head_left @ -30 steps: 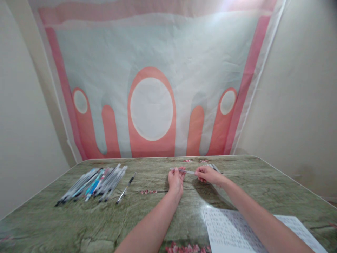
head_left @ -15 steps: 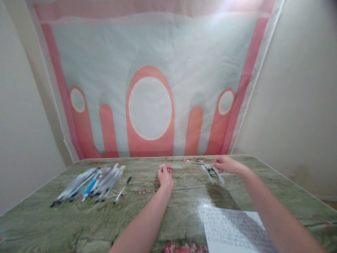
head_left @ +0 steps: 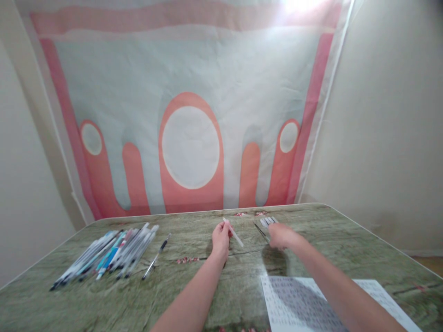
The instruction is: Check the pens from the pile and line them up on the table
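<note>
My left hand is closed in a pinch around a whitish, see-through pen barrel, which slants down to the right from the fingers. Farther right, my right hand has its fingers bent together and pointing down. A thin dark pen refill runs up and left from those fingertips, seemingly gripped at its lower end. Just behind the right hand lie several clear pen barrels side by side, partly covered by the hand.
A spread of several pens, clear, blue and pink among them, lies on the left of the wood-patterned table. One pen with a black grip lies apart beside them. A written sheet is under my right forearm.
My right hand has come nearer and slightly left, with the dark refill swinging from sideways to slanted. The barrel in my left hand has tilted down to the right. The view has shifted slightly.
</note>
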Available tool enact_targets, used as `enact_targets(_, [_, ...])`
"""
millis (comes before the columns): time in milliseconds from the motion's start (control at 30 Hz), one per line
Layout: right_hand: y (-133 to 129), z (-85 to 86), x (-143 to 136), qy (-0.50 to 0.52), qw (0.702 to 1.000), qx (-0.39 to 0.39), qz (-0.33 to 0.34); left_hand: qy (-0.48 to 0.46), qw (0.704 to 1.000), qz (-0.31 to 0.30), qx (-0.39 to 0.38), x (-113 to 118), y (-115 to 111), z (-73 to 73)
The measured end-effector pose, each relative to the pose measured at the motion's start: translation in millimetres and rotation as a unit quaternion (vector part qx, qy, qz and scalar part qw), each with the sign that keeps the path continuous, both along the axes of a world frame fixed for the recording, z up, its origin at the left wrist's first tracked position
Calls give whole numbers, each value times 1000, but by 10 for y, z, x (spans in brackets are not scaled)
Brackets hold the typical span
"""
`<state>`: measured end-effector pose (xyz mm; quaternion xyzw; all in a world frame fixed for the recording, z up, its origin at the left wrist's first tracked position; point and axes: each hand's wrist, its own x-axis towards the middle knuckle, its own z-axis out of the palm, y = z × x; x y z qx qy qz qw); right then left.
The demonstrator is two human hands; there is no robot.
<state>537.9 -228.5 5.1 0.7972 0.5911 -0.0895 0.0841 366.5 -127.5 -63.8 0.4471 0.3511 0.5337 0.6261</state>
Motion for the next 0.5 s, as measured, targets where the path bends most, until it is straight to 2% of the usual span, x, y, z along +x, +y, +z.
enact_targets(200, [10,4,15,32,999,-7,-4,126,989,-52,63,23,-34,1])
enact_targets(400, [112,46,252,81,982,169,14,195,971,-92,100,114,-46,-40])
enact_targets(500, [170,-8,321,91,974,206,3,223,966,-87,93,203,-28,4])
